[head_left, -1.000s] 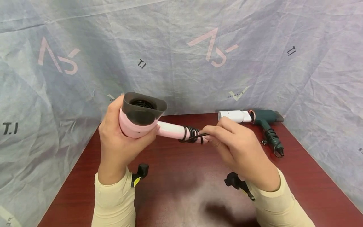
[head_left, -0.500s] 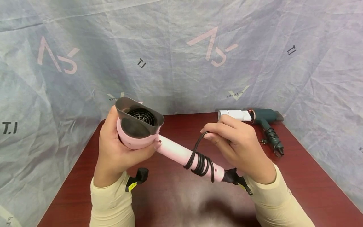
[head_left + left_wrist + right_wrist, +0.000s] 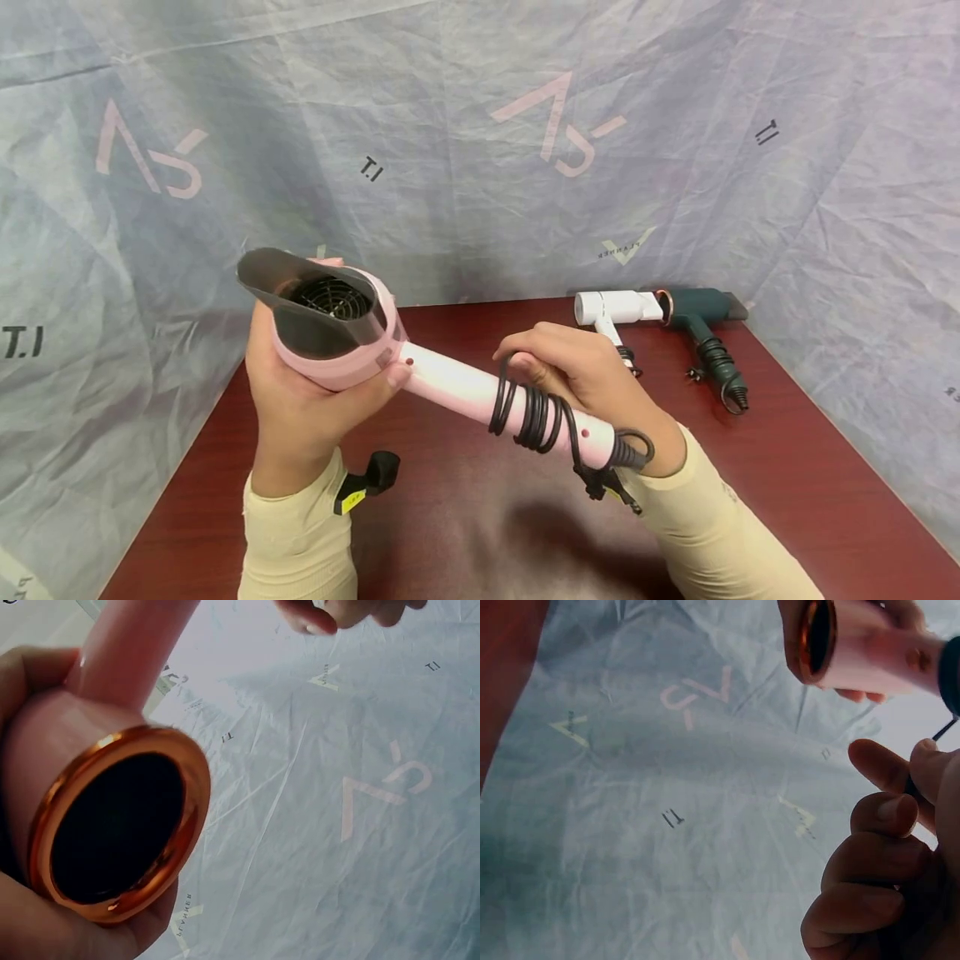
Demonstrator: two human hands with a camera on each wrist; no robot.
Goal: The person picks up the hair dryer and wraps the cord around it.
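In the head view my left hand (image 3: pixel 300 408) grips the body of a pink hair dryer (image 3: pixel 450 381), thumb along the handle's base. Its smoky dark nozzle (image 3: pixel 318 333) points up and left, and the handle slants down to the right. A black cord (image 3: pixel 534 421) is coiled round the handle. My right hand (image 3: pixel 588 367) pinches a length of that cord just behind the handle. The left wrist view shows the dryer's copper rear ring (image 3: pixel 199 780). In the right wrist view, the right hand's fingers (image 3: pixel 855 907) are curled, with the cord between thumb and index finger.
A white hair dryer (image 3: pixel 615 307) and a dark green hair dryer (image 3: pixel 697 307) lie side by side at the table's back right. The reddish-brown table (image 3: pixel 450 517) is bordered by grey printed fabric (image 3: pixel 450 150) at the back and sides.
The hair dryer has swung so its nozzle points further left and its handle slants down. My right hand has drawn the cord round and shifted left, uncovering the white dryer's handle.
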